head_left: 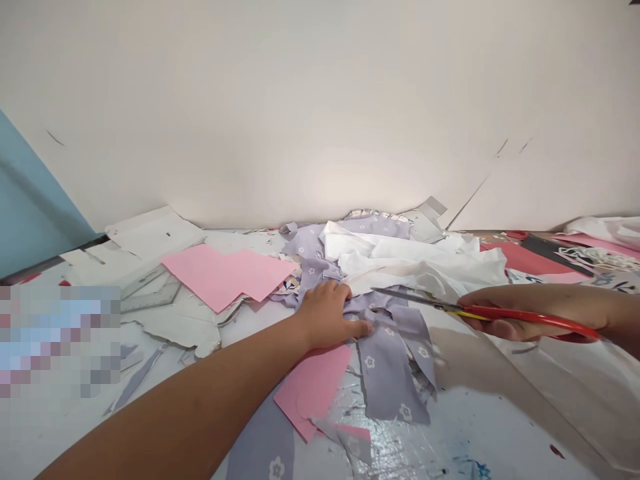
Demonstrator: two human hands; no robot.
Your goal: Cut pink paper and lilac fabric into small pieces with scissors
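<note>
My left hand (326, 315) rests with its fingers spread on a pile of lavender flowered fabric (390, 373), thumb pointing right. In my right hand (545, 310) is a pair of scissors (530, 317) with red handles, their metal blades pointing left over the fabric. The blade tips lie close to the edge between the lavender cloth and crumpled white cloth (415, 257). Whether the blades touch either cloth I cannot tell. A piece of pink paper (320, 390) lies partly under my left hand and forearm, and another pink sheet (227, 270) is to its left.
White cardboard pieces (145, 243) and a clear set square (155, 293) lie at the left. At the far right are red paper (533, 260), white string (593, 257) and more cloth. A pale wall (320, 113) rises behind the table. The lower left patch is pixelated.
</note>
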